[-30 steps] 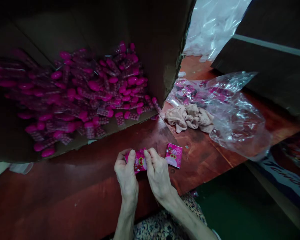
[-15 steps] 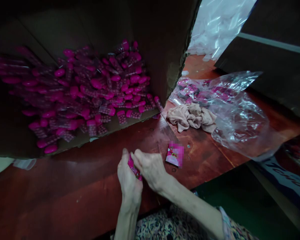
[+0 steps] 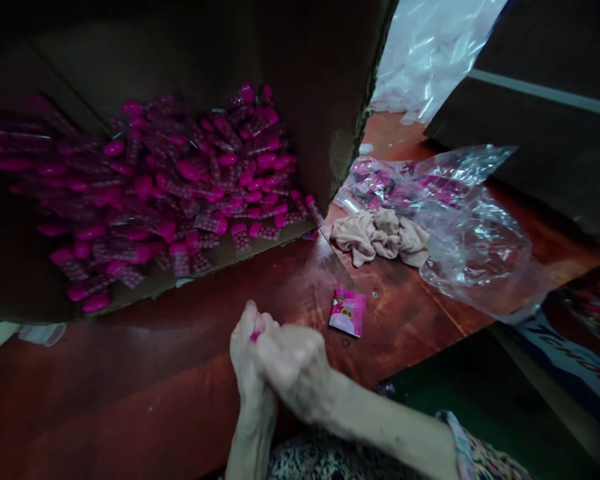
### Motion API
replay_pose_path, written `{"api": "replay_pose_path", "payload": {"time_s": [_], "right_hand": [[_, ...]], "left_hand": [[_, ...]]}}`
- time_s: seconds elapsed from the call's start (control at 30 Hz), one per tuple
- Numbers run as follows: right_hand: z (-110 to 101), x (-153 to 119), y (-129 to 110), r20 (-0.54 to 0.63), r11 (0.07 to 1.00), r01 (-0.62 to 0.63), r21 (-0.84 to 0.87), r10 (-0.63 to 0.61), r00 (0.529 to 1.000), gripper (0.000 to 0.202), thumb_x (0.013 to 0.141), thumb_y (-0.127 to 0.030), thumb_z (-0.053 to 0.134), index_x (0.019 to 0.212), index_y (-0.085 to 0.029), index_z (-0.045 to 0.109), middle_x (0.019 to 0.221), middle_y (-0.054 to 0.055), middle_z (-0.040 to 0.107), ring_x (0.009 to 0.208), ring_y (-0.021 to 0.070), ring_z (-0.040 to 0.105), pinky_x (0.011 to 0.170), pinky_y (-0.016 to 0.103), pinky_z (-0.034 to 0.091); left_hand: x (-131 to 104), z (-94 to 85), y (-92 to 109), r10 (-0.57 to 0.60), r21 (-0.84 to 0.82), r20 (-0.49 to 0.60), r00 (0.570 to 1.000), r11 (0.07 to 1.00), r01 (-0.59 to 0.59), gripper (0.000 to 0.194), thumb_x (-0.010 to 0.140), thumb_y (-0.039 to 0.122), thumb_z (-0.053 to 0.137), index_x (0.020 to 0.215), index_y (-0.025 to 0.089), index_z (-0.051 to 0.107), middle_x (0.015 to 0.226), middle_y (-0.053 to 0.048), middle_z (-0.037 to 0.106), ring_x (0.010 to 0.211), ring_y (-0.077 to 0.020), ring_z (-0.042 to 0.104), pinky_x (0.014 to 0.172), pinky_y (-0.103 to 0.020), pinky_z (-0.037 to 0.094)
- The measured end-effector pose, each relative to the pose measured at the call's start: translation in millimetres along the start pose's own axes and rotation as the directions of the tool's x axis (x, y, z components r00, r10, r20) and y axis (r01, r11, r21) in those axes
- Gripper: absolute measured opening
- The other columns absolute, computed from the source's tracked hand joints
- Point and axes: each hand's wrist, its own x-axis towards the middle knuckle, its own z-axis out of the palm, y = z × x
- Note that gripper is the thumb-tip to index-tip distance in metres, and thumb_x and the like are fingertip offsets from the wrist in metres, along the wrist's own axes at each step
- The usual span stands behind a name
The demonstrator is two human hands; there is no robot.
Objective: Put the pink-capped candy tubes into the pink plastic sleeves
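Observation:
My left hand [image 3: 245, 350] and my right hand [image 3: 295, 360] are pressed together above the front of the red-brown table. Both are closed around a small pink printed piece [image 3: 255, 336], of which only a sliver shows between the fingers. The rest of it is covered, so its exact kind cannot be made out. To the right of my hands, a flat pink printed packet or stack of labels [image 3: 347, 313] lies on the table, touched by neither hand.
A large cardboard box [image 3: 325, 120] on its side holds many clear tubes with pink caps [image 3: 187, 170]. At right are a crumpled cloth [image 3: 380, 237] and a clear plastic bag [image 3: 480, 233] with pink printed pieces. Behind is a bag of clear plastic parts [image 3: 425, 53].
My right hand has turned and closed over the left, covering most of the pink printed piece that showed before. The whole view has shifted slightly.

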Motion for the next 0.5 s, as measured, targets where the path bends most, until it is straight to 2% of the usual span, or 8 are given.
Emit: {"api": "replay_pose_path", "payload": {"time_s": [0.07,0.17,0.23,0.33,0.4,0.43,0.5], "right_hand": [[-0.7,-1.9,-1.1,0.053,0.993,-0.017,0.115,0.011,0.999,0.034,0.088,-0.015,0.032,0.062,-0.018,0.053,0.050,0.001,0.055,0.046,0.0120,0.047,0.046,0.024,0.027],[0.2,-0.5,8.7,0.107,0.970,-0.183,0.159,0.168,0.980,0.041,0.093,-0.024,0.031,0.058,-0.017,0.051,0.046,0.000,0.052,0.040,0.0099,0.042,0.043,0.023,0.023],[-1.5,0.5,20.3,0.158,0.929,-0.296,0.223,0.265,0.951,0.045,0.094,-0.033,0.030,0.056,-0.017,0.049,0.045,-0.002,0.049,0.039,0.0085,0.041,0.042,0.022,0.023],[-11.9,-1.2,34.6,0.261,0.780,-0.469,0.414,0.392,0.882,0.051,0.095,-0.041,0.018,0.067,-0.017,0.053,0.051,-0.003,0.052,0.045,0.0081,0.046,0.045,0.019,0.031],[-22.5,-2.4,38.1,0.299,0.648,-0.542,0.536,0.455,0.839,0.053,0.095,-0.042,0.011,0.085,-0.017,0.057,0.065,0.000,0.058,0.056,0.0097,0.052,0.052,0.020,0.038],[-27.8,-2.3,37.8,0.313,0.607,-0.545,0.579,0.452,0.836,0.051,0.095,-0.043,0.013,0.095,-0.017,0.056,0.074,0.002,0.061,0.062,0.0106,0.054,0.056,0.021,0.040],[-35.9,-0.7,33.6,0.376,0.532,-0.550,0.643,0.407,0.833,0.038,0.091,-0.045,0.033,0.106,-0.018,0.055,0.086,0.004,0.063,0.070,0.0121,0.056,0.063,0.023,0.043]], "left_hand": [[-0.2,0.2,0.0,-0.023,0.003,0.008,1.000,1.000,0.023,0.044,0.063,0.030,0.067,0.046,0.021,0.028,0.037,0.010,0.028,0.032,-0.0034,0.026,0.033,-0.019,0.023],[-0.2,2.8,2.8,0.063,0.005,-0.087,0.994,0.998,-0.063,0.037,0.060,0.027,0.070,0.050,0.019,0.035,0.042,0.010,0.036,0.035,-0.0035,0.034,0.036,-0.017,0.029],[0.2,3.9,7.2,0.093,0.031,-0.074,0.993,0.995,-0.091,0.034,0.062,0.028,0.069,0.053,0.018,0.038,0.045,0.009,0.039,0.038,-0.0039,0.037,0.038,-0.016,0.031],[3.3,1.1,13.5,0.070,0.118,0.025,0.997,0.990,-0.073,0.038,0.067,0.033,0.066,0.049,0.019,0.034,0.042,0.009,0.033,0.035,-0.0042,0.029,0.035,-0.018,0.026],[6.4,-3.1,14.3,0.122,0.202,0.056,0.991,0.971,-0.131,0.042,0.070,0.035,0.063,0.047,0.020,0.032,0.040,0.009,0.028,0.034,-0.0042,0.024,0.034,-0.019,0.021],[7.7,-5.3,13.5,0.175,0.253,0.062,0.983,0.950,-0.185,0.043,0.071,0.037,0.062,0.046,0.019,0.032,0.040,0.009,0.027,0.035,-0.0043,0.022,0.035,-0.019,0.020],[9.7,-9.0,10.4,0.286,0.371,0.091,0.954,0.879,-0.298,0.045,0.072,0.039,0.060,0.044,0.019,0.033,0.040,0.008,0.028,0.037,-0.0046,0.023,0.036,-0.020,0.019]]}}
